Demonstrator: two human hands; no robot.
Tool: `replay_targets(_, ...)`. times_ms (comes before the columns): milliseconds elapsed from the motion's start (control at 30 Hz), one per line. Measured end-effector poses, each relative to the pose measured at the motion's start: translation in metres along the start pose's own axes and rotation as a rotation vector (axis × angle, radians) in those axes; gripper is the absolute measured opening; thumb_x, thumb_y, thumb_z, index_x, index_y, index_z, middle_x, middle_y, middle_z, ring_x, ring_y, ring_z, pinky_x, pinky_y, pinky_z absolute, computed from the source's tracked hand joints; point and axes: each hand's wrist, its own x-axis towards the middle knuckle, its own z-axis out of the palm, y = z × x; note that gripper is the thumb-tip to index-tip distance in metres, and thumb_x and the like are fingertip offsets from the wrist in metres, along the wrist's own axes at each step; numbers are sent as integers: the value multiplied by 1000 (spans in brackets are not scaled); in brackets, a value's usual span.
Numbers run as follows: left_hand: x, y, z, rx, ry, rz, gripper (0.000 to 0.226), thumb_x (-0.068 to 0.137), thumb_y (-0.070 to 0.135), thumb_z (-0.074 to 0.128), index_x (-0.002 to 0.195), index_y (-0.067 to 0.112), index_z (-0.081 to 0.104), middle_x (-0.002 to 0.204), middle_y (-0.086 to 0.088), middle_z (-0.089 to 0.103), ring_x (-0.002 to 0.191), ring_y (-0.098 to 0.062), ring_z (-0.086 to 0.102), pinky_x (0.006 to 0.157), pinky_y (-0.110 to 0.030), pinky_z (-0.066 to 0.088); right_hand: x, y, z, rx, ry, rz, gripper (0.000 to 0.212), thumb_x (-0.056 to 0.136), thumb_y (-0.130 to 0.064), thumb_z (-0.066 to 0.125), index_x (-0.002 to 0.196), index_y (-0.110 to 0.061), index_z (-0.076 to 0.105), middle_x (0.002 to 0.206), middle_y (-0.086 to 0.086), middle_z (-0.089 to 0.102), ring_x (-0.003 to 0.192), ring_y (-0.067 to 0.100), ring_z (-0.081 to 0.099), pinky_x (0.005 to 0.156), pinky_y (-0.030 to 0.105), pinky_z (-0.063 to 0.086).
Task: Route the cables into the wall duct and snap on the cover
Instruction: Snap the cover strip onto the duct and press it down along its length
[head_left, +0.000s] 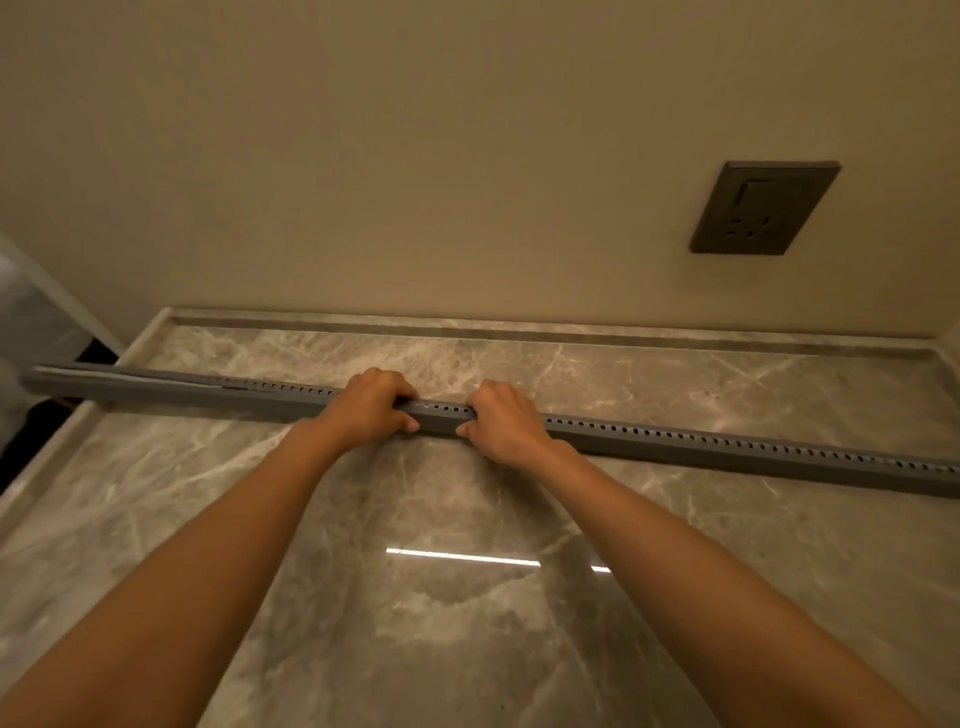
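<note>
Head view: I see a polished grey-brown marble countertop (467, 597) with a raised lip, backed by a plain beige wall (415, 156). Lying across it from the left edge to the right is a long grey slotted plastic cable duct (727, 447), its left end overhanging the counter and covered by a smooth lid. My left hand (371, 410) and right hand (506, 421) both clench the duct mid-length. A dark square wall socket (763, 208) sits upper right.
</note>
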Motion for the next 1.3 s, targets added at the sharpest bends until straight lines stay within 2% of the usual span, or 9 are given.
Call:
replay_targets(233,1,10,2,45,26,13,32,83,26,68,111,12,67,108,-11,66,102,-28,58,86,-38,45,1,10,-9,-28,-15,3,28,87,-22,61,106,-2,67,109,16,65,100,33,60,81,36,48)
replay_targets(367,-1,9,2,-27,11,27,36,82,24,70,115,11,65,109,-11,66,103,-27,57,85,-35,43,1,6,-10,-36,-29,26,24,84,-20,61,99,-2,67,103,18,67,95,34,62,68,31,39)
replay_targets(567,-4,-17,-12,-108,-46,27,36,83,16,69,118,8,63,115,-12,65,106,-25,57,90,-35,44,10,-18,0,46,-75,22,28,86,-22,61,103,-1,67,104,17,67,94,32,62,70,33,42)
replay_targets(767,-10,-78,-27,-47,-35,-62,36,78,28,74,108,11,67,106,-10,68,89,-22,58,74,-32,43,33,-56,17,92,-107,12,28,87,-24,63,103,-1,65,106,18,65,96,33,61,69,30,37)
replay_targets(967,-5,-92,-25,-10,11,55,31,80,31,69,102,9,70,99,-13,68,90,-28,60,69,-34,41,48,-89,34,80,-64,36,27,87,-25,64,105,-5,65,106,15,64,97,31,60,72,32,39)
replay_targets(1133,1,-92,-19,91,82,142,30,82,35,64,88,5,69,95,-15,68,86,-29,59,63,-30,31,50,-90,35,-6,-17,67,27,86,-28,64,102,-7,66,105,13,64,96,29,57,71,30,35)
replay_targets(1300,4,-98,-18,42,98,193,32,82,36,64,95,8,70,95,-12,68,88,-27,60,63,-30,32,54,-93,32,-21,-28,121,23,84,-28,66,94,-7,68,96,14,66,78,21,47,67,30,33)
